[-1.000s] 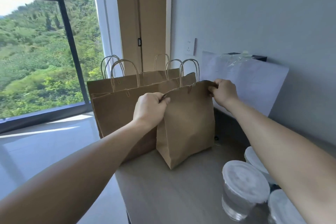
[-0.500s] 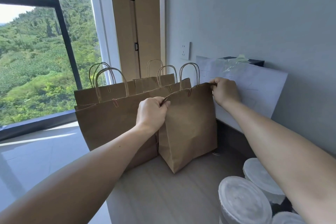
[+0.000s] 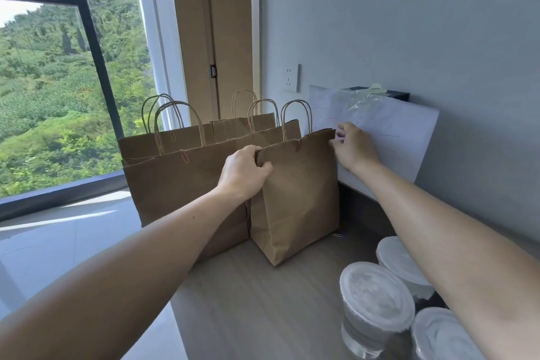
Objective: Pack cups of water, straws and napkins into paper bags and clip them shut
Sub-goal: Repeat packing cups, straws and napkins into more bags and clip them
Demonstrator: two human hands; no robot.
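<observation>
Head view: a brown paper bag (image 3: 298,199) stands upright at the counter's (image 3: 248,301) far end; the left hand (image 3: 244,172) pinches its top left corner; the right hand (image 3: 355,147) meets its top right corner, grasp unclear; lidded cups (image 3: 377,295) stand at the near right edge.

Grey wall (image 3: 380,23), sunlit window (image 3: 58,82), wooden door (image 3: 230,38).
</observation>
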